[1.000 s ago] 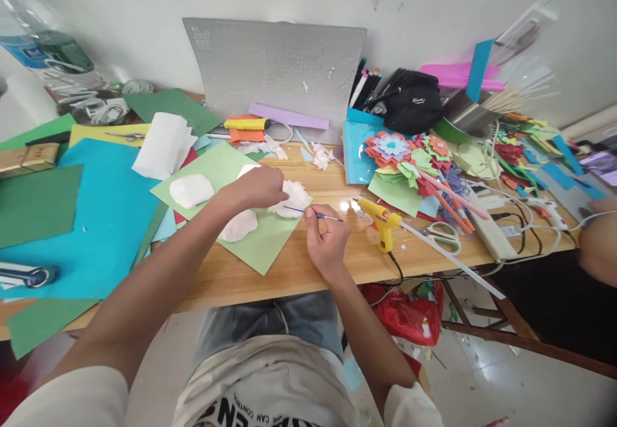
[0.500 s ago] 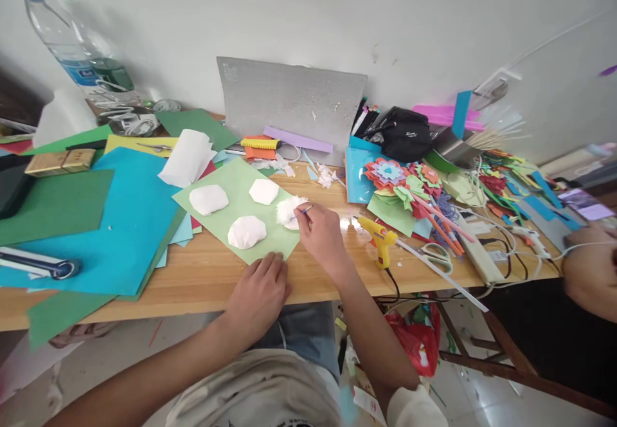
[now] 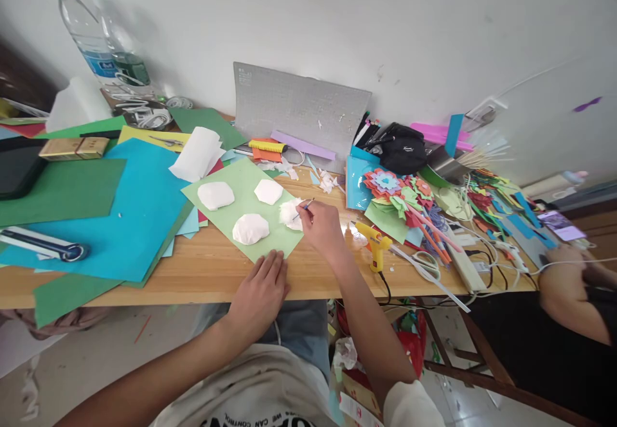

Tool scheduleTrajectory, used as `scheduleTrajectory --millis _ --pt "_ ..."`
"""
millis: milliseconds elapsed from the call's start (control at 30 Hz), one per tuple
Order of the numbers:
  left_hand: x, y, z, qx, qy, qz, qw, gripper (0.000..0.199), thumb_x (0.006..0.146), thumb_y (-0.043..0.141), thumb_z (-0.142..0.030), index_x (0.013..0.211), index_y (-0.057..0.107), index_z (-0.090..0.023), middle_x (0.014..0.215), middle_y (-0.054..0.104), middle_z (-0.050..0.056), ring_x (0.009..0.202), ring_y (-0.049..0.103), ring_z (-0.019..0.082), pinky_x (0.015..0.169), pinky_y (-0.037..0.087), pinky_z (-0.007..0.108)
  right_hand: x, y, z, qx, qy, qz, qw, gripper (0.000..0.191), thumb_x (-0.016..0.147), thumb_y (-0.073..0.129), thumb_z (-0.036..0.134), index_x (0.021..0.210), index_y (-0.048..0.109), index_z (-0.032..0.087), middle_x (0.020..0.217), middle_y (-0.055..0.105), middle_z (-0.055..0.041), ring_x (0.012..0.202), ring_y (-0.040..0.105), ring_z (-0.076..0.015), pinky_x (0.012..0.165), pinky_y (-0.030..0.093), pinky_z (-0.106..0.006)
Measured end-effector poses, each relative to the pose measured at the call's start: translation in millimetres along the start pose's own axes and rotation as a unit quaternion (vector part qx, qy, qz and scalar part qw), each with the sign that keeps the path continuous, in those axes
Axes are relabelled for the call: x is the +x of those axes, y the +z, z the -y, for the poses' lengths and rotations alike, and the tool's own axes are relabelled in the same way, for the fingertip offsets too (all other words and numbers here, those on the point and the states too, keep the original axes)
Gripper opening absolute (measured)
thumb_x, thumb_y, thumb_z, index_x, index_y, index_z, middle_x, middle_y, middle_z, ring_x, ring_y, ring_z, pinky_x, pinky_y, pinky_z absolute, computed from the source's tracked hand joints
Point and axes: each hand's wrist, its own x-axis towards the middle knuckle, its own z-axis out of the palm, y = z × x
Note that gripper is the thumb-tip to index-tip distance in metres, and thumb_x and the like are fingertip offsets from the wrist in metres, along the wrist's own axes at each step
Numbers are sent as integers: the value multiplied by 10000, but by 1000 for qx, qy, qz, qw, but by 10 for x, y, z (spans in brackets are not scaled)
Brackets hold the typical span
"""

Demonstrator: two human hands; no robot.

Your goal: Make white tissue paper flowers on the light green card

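Note:
A light green paper sheet (image 3: 212, 203) lies askew on the wooden table, bearing three smooth white padded paper shapes: one at the left (image 3: 216, 195), another at the back (image 3: 268, 191) and a third in front (image 3: 250, 229). Near its right corner is a white piece with a ragged, fluffy edge (image 3: 290, 213). My right hand (image 3: 322, 226) pinches a thin, dark, pen-like tool (image 3: 306, 206), its lower end at the fluffy piece. Flat on the sheet's near corner, my left hand (image 3: 263, 285) has its fingers stretched out and holds nothing.
A yellow glue gun (image 3: 376, 244) and scissors (image 3: 427, 263) lie to the right, beside paper flowers (image 3: 388, 182). A white paper roll (image 3: 197, 154), coloured sheets and a blue-and-white stapler (image 3: 48, 245) are leftward. Another person's hand (image 3: 562, 272) is at far right.
The camera view has shifted slightly, and more of the other person's arm shows at the right. My right hand stays at the fluffy white piece with the tool; my left hand keeps its place.

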Motion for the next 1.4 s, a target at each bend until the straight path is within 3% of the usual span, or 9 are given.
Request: scheduleTrajectory --millis 300,467,633,733,833,933,1033,1167,1400 --pt "-29 35 1 -15 -1 -6 1000 434 967 400 -205 1333 564 -41 1459 454 205 1371 421 319 1120 397 465 -204 -105 68 30 0 -142 989 223 949 488 279 804 636 195 744 685 -27 646 609 -144 651 454 -260" --pt "-90 36 93 -11 33 -9 999 432 983 368 -218 1315 577 -38 1444 479 192 1360 440 310 1117 409 461 -456 -213 -25 57 49 -222 972 204 943 508 281 809 635 194 744 692 -35 681 633 -158 678 484 -284" --pt "4 -192 269 -60 48 -22 997 412 993 370 -272 1280 614 -104 1397 557 147 1308 509 277 1089 439 436 -826 -217 -213 59 83 -253 962 168 935 511 241 864 656 194 803 705 -54 773 659 -185 753 517 -330" --pt "512 -484 424 -98 41 -27 994 398 995 371 -304 1267 628 -168 1257 660 127 1154 613 242 1000 490 397 -984 -151 -279 58 102 -274 955 158 927 520 227 856 658 197 794 709 -50 765 661 -187 747 526 -337" --pt "1367 -689 579 -89 13 17 996 343 967 415 -293 1137 700 -205 1119 711 110 1048 643 255 892 507 374 -1078 -53 -315 65 110 -289 949 136 913 536 207 852 655 187 795 704 -54 757 660 -186 737 530 -335" --pt "2245 -652 692 -74 -23 45 996 304 920 476 -250 1093 720 -195 1101 710 123 1035 637 263 884 483 350 -1115 20 -340 74 111 -300 944 117 907 540 194 877 652 184 805 699 -58 767 660 -186 742 535 -339" --pt "2859 -430 752 -82 -61 60 993 297 886 522 -231 1100 722 -180 1125 698 143 1057 620 266 902 462 341 -1113 29 -351 80 112 -308 941 112 906 539 197 878 647 189 801 699 -54 766 663 -185 737 541 -338" --pt "3261 -132 779 -97 -67 79 990 313 867 556 -228 1134 704 -162 1119 699 143 1028 619 233 900 454 308 -1095 -7 -351 86 127 -310 938 119 908 532 200 879 648 193 797 704 -55 761 669 -184 728 548 -336" --pt "3538 80 769 -120 -51 89 988 317 849 568 -187 1137 701 -177 1117 696 127 986 618 219 876 451 304 -1084 -18 -349 91 132 -304 939 126 904 529 201 883 654 202 786 704 -51 746 668 -188 707 548 -338"
